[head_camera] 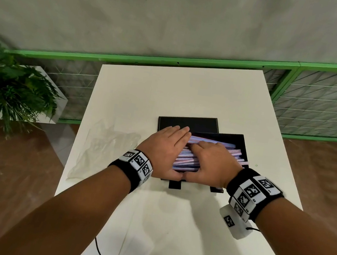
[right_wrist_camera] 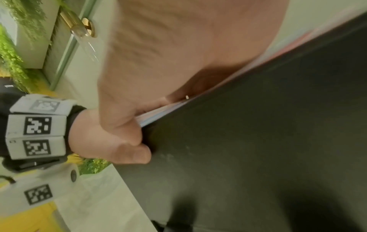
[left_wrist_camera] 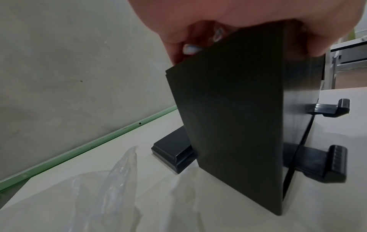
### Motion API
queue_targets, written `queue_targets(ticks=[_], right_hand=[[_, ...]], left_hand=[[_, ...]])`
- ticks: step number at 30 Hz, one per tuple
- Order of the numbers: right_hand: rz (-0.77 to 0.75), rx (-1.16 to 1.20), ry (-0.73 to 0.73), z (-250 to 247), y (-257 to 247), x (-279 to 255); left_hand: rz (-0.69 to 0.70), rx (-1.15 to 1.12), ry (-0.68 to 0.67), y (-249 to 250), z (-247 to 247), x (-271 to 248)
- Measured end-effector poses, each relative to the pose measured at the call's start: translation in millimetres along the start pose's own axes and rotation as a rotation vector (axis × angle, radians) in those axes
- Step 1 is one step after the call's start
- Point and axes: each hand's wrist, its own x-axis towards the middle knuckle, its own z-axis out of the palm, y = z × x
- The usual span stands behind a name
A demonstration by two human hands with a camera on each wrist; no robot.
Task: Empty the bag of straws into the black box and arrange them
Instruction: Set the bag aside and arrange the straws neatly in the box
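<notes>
The black box [head_camera: 240,141] leans tilted on a black stand [head_camera: 175,184] at the middle of the white table [head_camera: 191,91]. Pink and purple straws [head_camera: 186,161] fill it, lying mostly lengthwise. My left hand [head_camera: 168,147] lies flat along the box's left side, straight fingers against the straw ends and thumb on the front wall. My right hand [head_camera: 208,162] sits on the straws with bent fingers digging in and thumb outside the front wall. The left wrist view shows the box wall [left_wrist_camera: 228,117] and straw ends [left_wrist_camera: 189,49] under my fingers. The right wrist view shows straws [right_wrist_camera: 158,115] above the wall [right_wrist_camera: 258,141].
The empty clear bag [head_camera: 102,147] lies crumpled on the table left of the box. The black lid [head_camera: 188,122] lies flat just behind the box. A potted fern [head_camera: 3,88] stands off the table's left, and a green fence [head_camera: 321,103] runs behind it.
</notes>
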Motion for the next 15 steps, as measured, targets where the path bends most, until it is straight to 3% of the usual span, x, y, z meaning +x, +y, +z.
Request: queue_targets(ticks=[5,15], right_hand=[[0.025,0.074,-0.108,-5,-4,10],[-0.026,-0.028,-0.31,-23,-3,28]], left_hand=[[0.002,0.024,0.007,0,0,-1],[-0.014,0.025,0.007,1,-2,-1]])
